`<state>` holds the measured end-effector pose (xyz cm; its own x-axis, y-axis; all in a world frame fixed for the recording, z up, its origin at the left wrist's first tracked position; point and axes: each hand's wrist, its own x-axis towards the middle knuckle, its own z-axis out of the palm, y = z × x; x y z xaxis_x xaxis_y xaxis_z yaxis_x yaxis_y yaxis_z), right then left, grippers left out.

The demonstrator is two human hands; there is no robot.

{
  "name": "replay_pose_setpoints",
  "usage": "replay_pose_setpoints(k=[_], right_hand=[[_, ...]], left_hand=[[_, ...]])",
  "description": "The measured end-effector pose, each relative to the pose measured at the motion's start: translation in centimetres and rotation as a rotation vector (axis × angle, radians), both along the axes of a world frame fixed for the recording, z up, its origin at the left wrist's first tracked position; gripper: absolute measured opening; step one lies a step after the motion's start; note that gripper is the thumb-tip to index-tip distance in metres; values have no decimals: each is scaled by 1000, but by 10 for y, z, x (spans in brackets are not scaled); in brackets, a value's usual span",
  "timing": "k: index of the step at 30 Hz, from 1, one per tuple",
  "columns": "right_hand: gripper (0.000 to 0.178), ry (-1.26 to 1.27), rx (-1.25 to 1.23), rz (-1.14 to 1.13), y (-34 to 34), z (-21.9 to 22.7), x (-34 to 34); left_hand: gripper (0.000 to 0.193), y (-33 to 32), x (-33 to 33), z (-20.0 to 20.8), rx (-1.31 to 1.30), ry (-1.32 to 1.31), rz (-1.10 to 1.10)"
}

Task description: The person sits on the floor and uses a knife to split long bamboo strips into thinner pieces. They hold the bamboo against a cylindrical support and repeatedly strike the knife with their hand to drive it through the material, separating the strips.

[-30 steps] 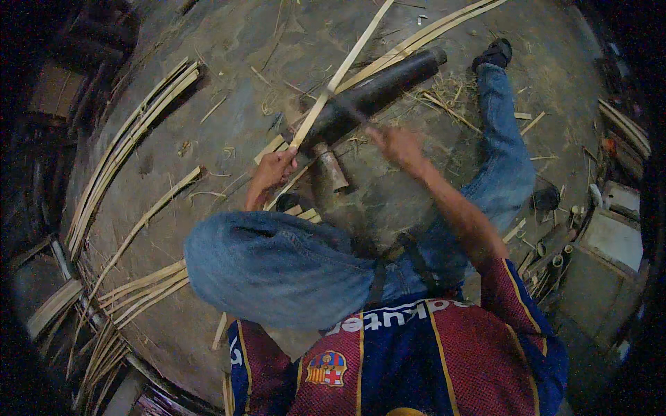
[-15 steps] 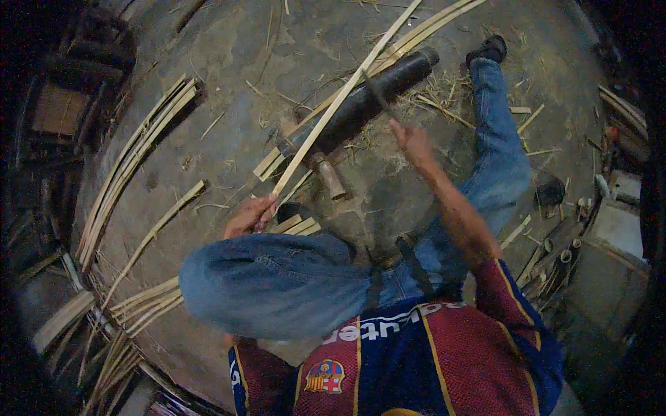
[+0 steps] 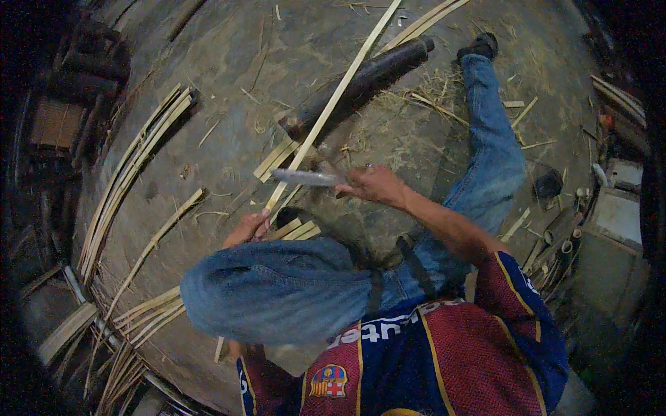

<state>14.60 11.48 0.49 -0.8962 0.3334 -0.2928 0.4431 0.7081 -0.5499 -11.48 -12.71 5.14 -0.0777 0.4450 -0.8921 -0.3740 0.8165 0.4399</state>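
Note:
Pinched in my left hand (image 3: 248, 227) is the near end of a long pale bamboo strip (image 3: 347, 73). It slants away up to the far edge of the view, passing over a thick dark cylinder (image 3: 368, 82) that lies on the floor. My right hand (image 3: 378, 186) is closed around the handle of a knife (image 3: 305, 177). Its broad blade points left and crosses the strip just beyond my left hand; whether the edge touches the strip I cannot tell. Short strip ends (image 3: 276, 161) lie beside the cylinder's near end.
Bundles of bamboo strips (image 3: 139, 166) lie on the concrete floor at the left. Shavings (image 3: 437, 97) are scattered near my outstretched right leg (image 3: 489, 145). Cut bamboo tubes (image 3: 555, 243) and pale boxes (image 3: 614, 222) sit at the right. My bent left leg (image 3: 270, 288) lies in front of me.
My right hand has drawn the knife from far up the strip back toward my left hand. The strip's far end has shifted slightly left. My left hand keeps its hold.

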Motion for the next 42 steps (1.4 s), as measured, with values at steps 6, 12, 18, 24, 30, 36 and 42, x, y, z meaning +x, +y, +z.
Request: replay_pose_setpoints(k=[6,12,18,24,30,36,42], right_hand=[[51,99,4,-470,26,-39,-2],[66,607,-788,-1475,87,-79,-80],[78,630,-744,-1647,108,-96,-124],[80,493,-702,-1564,88,-131,-99],[81,308,-613,-1570,33,-111,-88],[70,312,-183,-1441,10,-90,-25],[56,131,-177,-846,29,-13,33]], left_hand=[[41,10,-19,-42,138,50,13],[38,26,-41,0,224,250,47],[28,41,-38,59,288,315,20],[27,41,-29,52,315,223,26],[29,44,-8,-9,266,224,-121],[27,27,6,-50,214,245,-125],[29,36,10,-44,157,177,-118]])
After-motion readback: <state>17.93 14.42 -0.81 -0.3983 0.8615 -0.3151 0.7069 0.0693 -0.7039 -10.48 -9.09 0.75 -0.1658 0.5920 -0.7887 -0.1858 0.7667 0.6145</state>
